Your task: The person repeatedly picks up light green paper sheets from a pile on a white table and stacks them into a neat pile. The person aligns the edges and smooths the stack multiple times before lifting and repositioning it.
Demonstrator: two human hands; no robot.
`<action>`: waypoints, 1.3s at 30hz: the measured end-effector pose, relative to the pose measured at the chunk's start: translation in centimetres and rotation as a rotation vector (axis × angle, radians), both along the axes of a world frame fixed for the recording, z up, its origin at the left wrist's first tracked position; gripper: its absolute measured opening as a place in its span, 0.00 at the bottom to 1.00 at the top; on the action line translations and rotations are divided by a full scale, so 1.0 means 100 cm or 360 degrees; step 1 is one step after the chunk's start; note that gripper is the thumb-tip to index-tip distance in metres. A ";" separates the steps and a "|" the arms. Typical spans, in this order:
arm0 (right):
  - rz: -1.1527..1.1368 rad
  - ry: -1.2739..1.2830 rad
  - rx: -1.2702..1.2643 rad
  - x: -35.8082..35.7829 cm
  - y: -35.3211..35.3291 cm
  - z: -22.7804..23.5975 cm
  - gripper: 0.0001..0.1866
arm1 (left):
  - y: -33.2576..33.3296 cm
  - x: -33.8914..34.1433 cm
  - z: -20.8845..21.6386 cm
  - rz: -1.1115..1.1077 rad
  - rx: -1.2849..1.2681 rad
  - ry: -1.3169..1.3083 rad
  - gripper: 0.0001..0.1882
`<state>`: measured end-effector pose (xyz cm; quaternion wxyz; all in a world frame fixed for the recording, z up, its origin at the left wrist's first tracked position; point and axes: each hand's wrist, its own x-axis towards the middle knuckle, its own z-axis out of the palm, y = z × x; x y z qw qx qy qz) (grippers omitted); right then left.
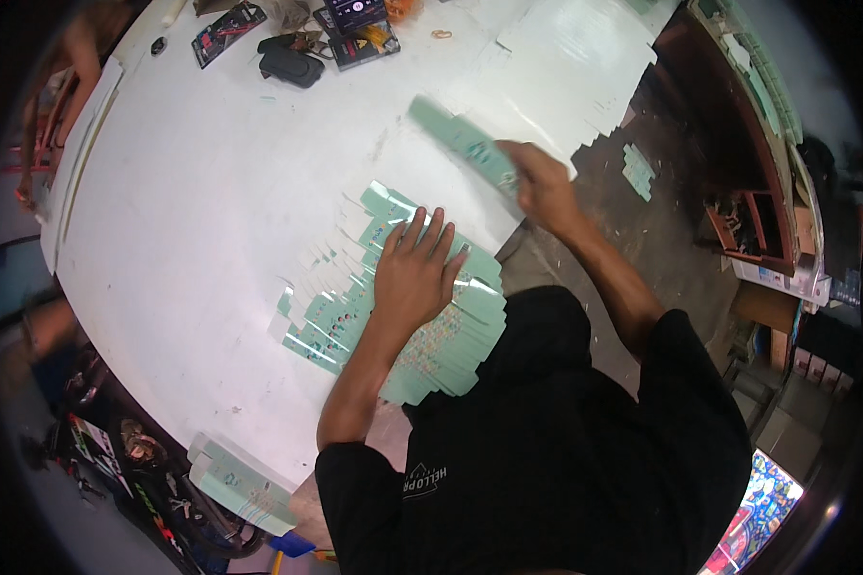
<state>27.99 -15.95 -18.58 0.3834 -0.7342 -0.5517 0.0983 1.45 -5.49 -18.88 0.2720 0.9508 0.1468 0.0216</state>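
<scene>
A fanned stack of flat, pale green printed carton blanks (455, 335) lies on the white table, close to my body. My left hand (412, 268) rests flat on top of it with the fingers spread. Beyond the stack to the right, my right hand (544, 187) grips one end of a long, narrow green carton (465, 144). That carton is held out over the table, pointing to the far left, and its outer end is smeared by motion. My right fingertips are partly hidden behind it.
At the table's far side lie a black pouch (291, 65), a packaged item (228, 34) and a lit phone (357, 11). Another green carton (244, 487) sits at the lower left corner. A person's arm (80, 72) shows at far left. A green piece (638, 172) lies on the floor.
</scene>
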 end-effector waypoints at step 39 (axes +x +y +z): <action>0.0072 -0.0081 -0.0075 -0.086 0.007 0.015 0.19 | -0.007 -0.006 0.026 0.0353 0.0018 0.0083 0.46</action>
